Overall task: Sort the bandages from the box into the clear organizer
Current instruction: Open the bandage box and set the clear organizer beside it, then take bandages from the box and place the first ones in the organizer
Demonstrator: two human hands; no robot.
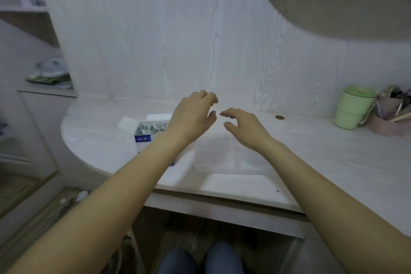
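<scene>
Holding: nothing, either hand
Bench (333, 151): carries box and organizer
Organizer (224, 155): clear, right of box, touching or not unclear
Box (146, 133): open, bandages (152, 129) inside
Left hand (194, 115): loosely curled, above box
Right hand (243, 125): loosely curled, above organizer

Both bare forearms reach forward and converge, hands raised close together, not touching. The left hand (193, 115) hangs with fingers loosely curled, palm down, holding nothing. The right hand (243, 125) mirrors it, fingers bent, thumb apart, gripping nothing.
</scene>
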